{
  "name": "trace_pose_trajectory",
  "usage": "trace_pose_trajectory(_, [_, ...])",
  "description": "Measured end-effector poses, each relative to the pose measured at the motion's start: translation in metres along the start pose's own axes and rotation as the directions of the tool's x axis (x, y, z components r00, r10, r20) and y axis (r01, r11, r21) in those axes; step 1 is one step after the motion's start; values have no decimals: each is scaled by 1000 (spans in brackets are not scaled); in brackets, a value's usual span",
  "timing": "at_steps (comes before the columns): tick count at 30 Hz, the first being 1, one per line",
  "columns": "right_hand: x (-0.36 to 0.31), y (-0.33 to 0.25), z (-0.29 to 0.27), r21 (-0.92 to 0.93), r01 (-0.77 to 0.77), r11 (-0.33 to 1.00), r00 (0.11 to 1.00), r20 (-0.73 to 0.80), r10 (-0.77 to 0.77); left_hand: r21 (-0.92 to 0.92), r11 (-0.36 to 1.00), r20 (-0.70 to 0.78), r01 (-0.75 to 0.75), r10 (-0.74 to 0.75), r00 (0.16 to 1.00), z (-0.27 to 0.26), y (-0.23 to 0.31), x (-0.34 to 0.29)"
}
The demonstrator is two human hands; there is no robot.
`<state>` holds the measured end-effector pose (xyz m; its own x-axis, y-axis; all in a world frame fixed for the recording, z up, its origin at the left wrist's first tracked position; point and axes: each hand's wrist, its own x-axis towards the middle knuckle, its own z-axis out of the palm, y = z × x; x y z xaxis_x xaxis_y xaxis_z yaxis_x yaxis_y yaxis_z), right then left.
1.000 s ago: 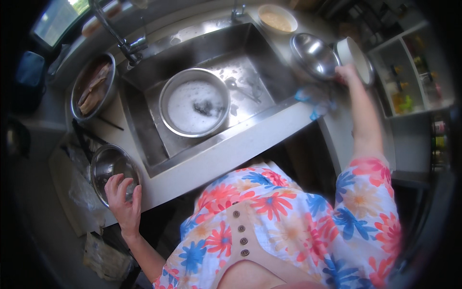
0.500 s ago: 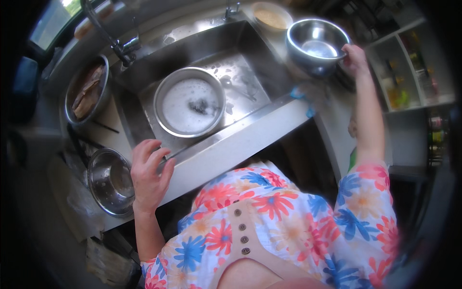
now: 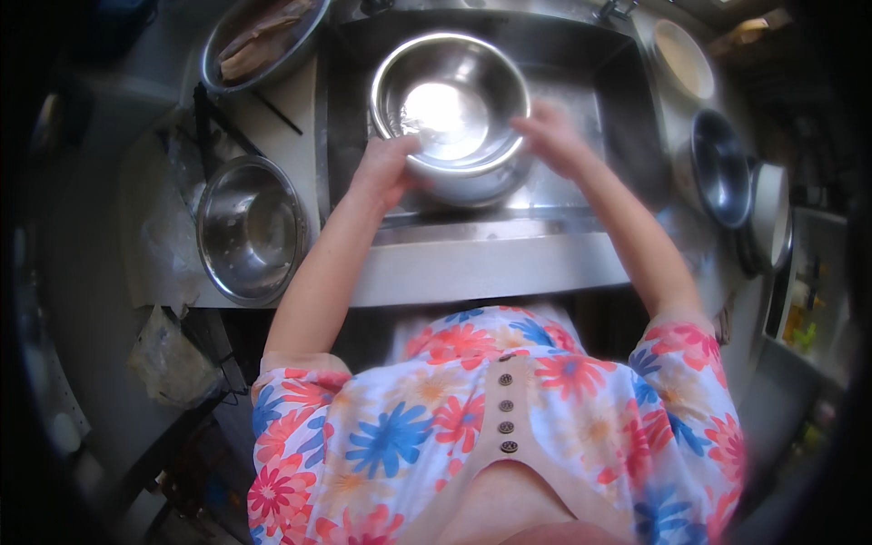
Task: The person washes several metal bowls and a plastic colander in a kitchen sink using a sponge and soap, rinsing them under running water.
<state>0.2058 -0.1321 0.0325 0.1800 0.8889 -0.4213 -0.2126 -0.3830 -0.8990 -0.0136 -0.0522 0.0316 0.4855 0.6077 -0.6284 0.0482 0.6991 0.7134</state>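
One steel bowl (image 3: 450,104) is over the sink (image 3: 518,227), nearer to its left edge, in the head view. The left hand (image 3: 385,171) grasps the rim, thumb over it; the right hand (image 3: 552,138), blurred, touches the opposite side, how firmly I cannot tell. Good handling, I think, needs equal support on both sides. Beyond the left edge: one filled basin (image 3: 263,41), one bowl (image 3: 251,232). Beyond the right edge: one dark bowl (image 3: 722,168), two pale vessels (image 3: 683,59).
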Motion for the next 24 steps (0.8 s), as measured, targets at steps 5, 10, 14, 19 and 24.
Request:
trace_pose_trajectory(5, [85, 87, -22, -686, 226, 692, 946, 325, 13, 681, 674, -238, -287, 573, 784, -19, -16, 37])
trace_pose_trajectory(10, [77, 112, 24, -690, 658, -300, 748, 555, 365, 844, 503, -235, -188, 660, 713, -2, -31, 56])
trace_pose_trajectory(14, [120, 129, -8, -981, 85, 177, 992, 66, -111, 910, 406, -185, -89, 586, 789, 14, -42, 72])
trace_pose_trajectory(19, [106, 104, 54, -505, 414, 757, 910, 235, -341, 854, 508, -288, -115, 644, 709, 8, -69, 103])
trace_pose_trajectory(24, [91, 130, 17, -818, 498, -289, 856, 516, 14, 809, 586, -342, 36, 420, 841, 6, -35, 96])
